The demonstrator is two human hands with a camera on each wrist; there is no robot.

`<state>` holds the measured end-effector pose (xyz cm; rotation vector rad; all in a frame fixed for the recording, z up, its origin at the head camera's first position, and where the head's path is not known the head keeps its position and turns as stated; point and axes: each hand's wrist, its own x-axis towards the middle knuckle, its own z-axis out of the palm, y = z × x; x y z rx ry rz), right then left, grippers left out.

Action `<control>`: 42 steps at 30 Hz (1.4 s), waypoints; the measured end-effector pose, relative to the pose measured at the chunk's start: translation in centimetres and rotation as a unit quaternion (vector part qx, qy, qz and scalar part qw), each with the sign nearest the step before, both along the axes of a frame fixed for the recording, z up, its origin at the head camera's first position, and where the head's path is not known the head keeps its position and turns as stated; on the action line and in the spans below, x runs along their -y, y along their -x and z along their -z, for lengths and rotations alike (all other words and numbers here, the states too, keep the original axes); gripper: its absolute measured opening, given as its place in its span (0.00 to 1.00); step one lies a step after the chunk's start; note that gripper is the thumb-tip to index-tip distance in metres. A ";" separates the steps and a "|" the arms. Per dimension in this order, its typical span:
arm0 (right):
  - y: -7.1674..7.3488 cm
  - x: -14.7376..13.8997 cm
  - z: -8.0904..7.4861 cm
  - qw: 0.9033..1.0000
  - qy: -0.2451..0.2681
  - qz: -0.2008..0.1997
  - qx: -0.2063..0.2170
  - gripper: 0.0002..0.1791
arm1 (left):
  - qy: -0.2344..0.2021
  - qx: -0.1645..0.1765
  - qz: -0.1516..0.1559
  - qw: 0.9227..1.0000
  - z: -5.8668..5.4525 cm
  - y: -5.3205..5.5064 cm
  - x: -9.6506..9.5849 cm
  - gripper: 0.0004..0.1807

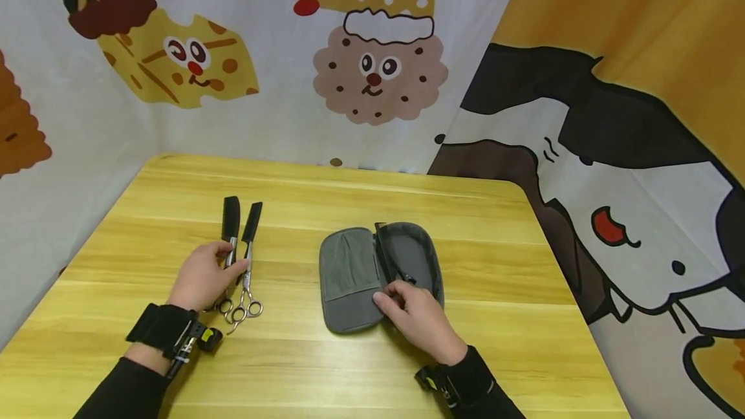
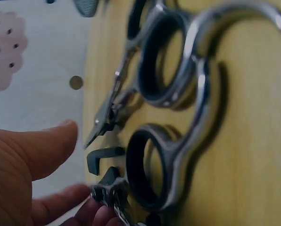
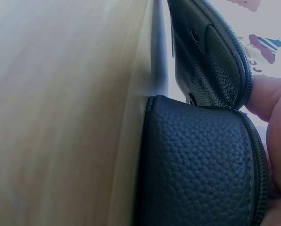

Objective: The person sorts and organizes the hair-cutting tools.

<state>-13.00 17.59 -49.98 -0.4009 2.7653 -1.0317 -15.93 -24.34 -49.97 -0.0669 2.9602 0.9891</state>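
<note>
Two pairs of hairdressing scissors with silver handles lie side by side on the left, the left pair and the right pair. Black comb-like pieces extend from their far ends. My left hand reaches over the left pair; its fingers touch the metal while the thumb stands apart. Finger rings fill much of the left wrist view. An unzipped grey case lies spread apart near the middle. My right hand holds its near edge by the fold, thumb against the lid. A slim black piece stands along the fold.
The wooden table has a rounded far right corner. A cartoon-printed curtain hangs behind the table's far edge and along both sides. Each wrist wears a strapped camera.
</note>
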 end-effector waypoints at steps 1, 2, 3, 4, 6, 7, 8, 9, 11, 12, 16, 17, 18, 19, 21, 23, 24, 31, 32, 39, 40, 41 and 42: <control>0.0 0.0 0.0 1.000 -0.001 0.000 0.000 0.22 | 0.012 -0.005 0.006 1.000 0.1 0.2 -0.2 0.36; 0.0 0.0 -0.1 1.000 0.000 -0.001 -0.001 0.22 | 0.021 -0.006 0.010 1.000 0.1 0.3 -0.3 0.34; 0.0 0.0 -0.1 1.000 -0.001 -0.001 -0.001 0.22 | 0.027 -0.007 0.014 1.000 0.0 0.4 -0.4 0.33; 0.0 0.0 -0.1 1.000 -0.002 0.000 0.000 0.22 | 0.033 -0.007 0.015 0.999 -0.1 0.5 -0.6 0.31; 0.0 0.0 -0.1 1.000 -0.003 0.001 -0.001 0.22 | 0.044 -0.001 0.012 0.999 -0.3 0.7 -0.9 0.28; 0.0 0.0 -0.1 1.000 -0.004 0.002 -0.001 0.22 | 0.047 0.005 0.011 0.999 -0.5 0.7 -1.0 0.26; 0.0 0.0 -0.1 1.000 -0.004 0.003 0.000 0.22 | 0.049 0.011 0.007 0.999 -0.6 0.8 -1.2 0.24; 0.0 -0.1 -0.1 1.000 -0.004 0.000 -0.002 0.22 | 0.053 0.018 0.004 0.998 -0.8 0.8 -1.3 0.21; 0.0 -0.1 -0.1 1.000 -0.003 0.000 0.000 0.22 | 0.061 0.034 -0.008 0.998 -1.1 0.9 -1.6 0.17; 0.0 -0.1 -0.1 1.000 -0.003 0.000 0.000 0.22 | 0.063 0.043 -0.012 0.997 -1.2 0.9 -1.7 0.16; 0.0 -0.1 -0.1 1.000 -0.004 0.001 0.000 0.23 | 0.075 0.076 -0.026 0.994 -1.5 1.2 -1.9 0.22; 0.0 -0.1 0.0 1.000 -0.004 0.002 -0.001 0.23 | 0.078 0.083 -0.027 0.993 -1.6 1.3 -1.9 0.24; 0.0 -0.1 0.0 1.000 -0.004 0.003 -0.001 0.23 | 0.080 0.089 -0.027 0.993 -1.6 1.4 -1.9 0.25; -0.1 -0.1 0.0 1.000 -0.004 0.003 -0.002 0.23 | 0.082 0.093 -0.027 0.992 -1.7 1.4 -2.0 0.26; -0.1 -0.1 -0.1 1.000 -0.002 0.002 -0.002 0.23 | 0.088 0.100 -0.023 0.991 -1.8 1.6 -2.0 0.26; -0.1 -0.1 -0.1 1.000 -0.001 0.003 0.000 0.22 | 0.095 0.105 -0.019 0.990 -1.8 1.7 -2.1 0.26; -0.1 -0.1 -0.1 1.000 0.001 0.003 0.000 0.22 | 0.100 0.106 -0.018 0.989 -1.8 1.8 -2.2 0.26; -0.1 0.0 -0.2 1.000 0.005 -0.001 0.005 0.24 | 0.123 0.108 -0.017 0.986 -1.6 1.6 -2.5 0.25; -0.1 0.0 -0.2 1.000 0.005 -0.001 0.004 0.24 | 0.123 0.107 -0.018 0.986 -1.6 1.5 -2.5 0.25; -0.1 0.0 -0.2 1.000 -0.004 0.001 -0.002 0.24 | 0.084 0.098 -0.017 0.991 -2.0 1.1 -2.5 0.19; -0.1 0.0 -0.2 1.000 -0.005 0.002 -0.003 0.24 | 0.073 0.093 -0.015 0.993 -2.0 1.1 -2.5 0.18; -0.1 0.0 -0.2 1.000 -0.005 0.002 -0.003 0.24 | 0.062 0.086 -0.013 0.994 -2.1 1.1 -2.4 0.17; -0.1 0.0 -0.2 1.000 -0.005 0.002 -0.003 0.24 | 0.051 0.077 -0.011 0.996 -2.1 1.1 -2.4 0.16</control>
